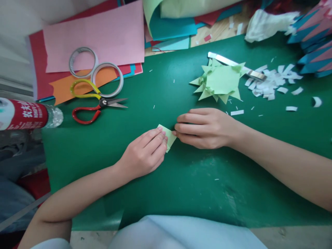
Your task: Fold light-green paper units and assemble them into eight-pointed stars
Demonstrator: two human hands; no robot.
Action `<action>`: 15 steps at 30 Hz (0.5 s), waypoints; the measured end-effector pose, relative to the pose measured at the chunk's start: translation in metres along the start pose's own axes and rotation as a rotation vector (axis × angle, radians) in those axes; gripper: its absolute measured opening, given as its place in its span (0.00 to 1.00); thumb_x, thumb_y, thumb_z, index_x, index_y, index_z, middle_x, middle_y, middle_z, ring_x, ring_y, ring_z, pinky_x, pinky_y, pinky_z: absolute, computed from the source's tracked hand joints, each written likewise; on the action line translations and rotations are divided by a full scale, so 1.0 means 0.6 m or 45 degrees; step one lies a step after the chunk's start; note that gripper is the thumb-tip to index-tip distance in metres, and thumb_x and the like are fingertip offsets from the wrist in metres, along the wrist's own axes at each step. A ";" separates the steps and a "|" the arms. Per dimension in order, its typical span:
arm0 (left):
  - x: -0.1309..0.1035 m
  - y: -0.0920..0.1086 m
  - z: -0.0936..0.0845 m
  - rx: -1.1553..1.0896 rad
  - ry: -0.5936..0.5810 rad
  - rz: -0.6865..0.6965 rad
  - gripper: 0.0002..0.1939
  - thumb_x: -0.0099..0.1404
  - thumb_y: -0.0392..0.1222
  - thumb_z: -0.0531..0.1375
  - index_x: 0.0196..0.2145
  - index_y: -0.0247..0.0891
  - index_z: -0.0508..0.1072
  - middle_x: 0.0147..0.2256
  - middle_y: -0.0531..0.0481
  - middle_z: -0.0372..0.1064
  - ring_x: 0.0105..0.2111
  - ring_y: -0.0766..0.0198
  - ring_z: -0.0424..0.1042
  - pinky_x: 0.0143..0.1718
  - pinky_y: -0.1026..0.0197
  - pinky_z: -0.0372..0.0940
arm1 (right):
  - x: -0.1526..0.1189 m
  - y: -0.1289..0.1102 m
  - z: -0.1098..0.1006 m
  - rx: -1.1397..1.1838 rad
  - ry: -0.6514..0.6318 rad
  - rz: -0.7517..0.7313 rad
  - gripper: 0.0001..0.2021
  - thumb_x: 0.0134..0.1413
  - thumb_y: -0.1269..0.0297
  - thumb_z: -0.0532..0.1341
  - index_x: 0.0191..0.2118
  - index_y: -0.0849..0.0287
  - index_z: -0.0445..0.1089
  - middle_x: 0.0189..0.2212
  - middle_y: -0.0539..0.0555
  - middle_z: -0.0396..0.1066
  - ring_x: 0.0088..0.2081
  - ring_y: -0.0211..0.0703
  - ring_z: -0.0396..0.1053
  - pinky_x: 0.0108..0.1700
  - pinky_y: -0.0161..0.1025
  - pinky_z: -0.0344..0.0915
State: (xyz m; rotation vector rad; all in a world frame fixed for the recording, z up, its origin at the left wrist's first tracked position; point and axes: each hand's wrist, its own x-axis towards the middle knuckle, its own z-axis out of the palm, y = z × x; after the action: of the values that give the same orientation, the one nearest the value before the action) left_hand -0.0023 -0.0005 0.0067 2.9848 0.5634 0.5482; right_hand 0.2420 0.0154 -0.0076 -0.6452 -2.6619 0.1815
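Observation:
A small light-green folded paper lies on the green table mat between my hands. My left hand presses on its left part, fingers together and covering that side. My right hand pinches at the paper's right corner with the fingers curled; the thumb side is partly hidden. Above my right hand sits a spiky light-green paper piece, resting partly over a white strip with a metal end.
Scissors with yellow and red handles lie left, below two tape rolls. A red-labelled bottle is at the left edge. Coloured paper sheets fill the back. White paper scraps and blue-pink folded pieces are at right.

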 end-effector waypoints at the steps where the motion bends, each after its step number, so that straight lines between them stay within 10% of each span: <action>1: 0.000 0.000 0.001 -0.002 0.002 -0.001 0.11 0.63 0.32 0.60 0.43 0.24 0.75 0.44 0.36 0.76 0.49 0.50 0.75 0.53 0.53 0.73 | 0.000 0.000 0.000 0.019 -0.017 0.012 0.17 0.69 0.65 0.50 0.27 0.55 0.66 0.31 0.50 0.69 0.39 0.37 0.68 0.32 0.42 0.62; 15: 0.004 0.003 -0.005 0.036 0.006 0.002 0.09 0.63 0.32 0.60 0.39 0.23 0.75 0.43 0.35 0.77 0.48 0.50 0.76 0.52 0.54 0.74 | -0.001 -0.003 0.003 -0.166 0.179 -0.196 0.14 0.63 0.74 0.56 0.26 0.56 0.65 0.28 0.50 0.68 0.37 0.39 0.68 0.29 0.42 0.63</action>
State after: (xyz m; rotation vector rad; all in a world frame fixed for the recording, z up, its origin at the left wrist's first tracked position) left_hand -0.0004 -0.0012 0.0105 3.0114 0.5745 0.5521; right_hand 0.2410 0.0132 -0.0091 -0.4707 -2.5879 -0.0779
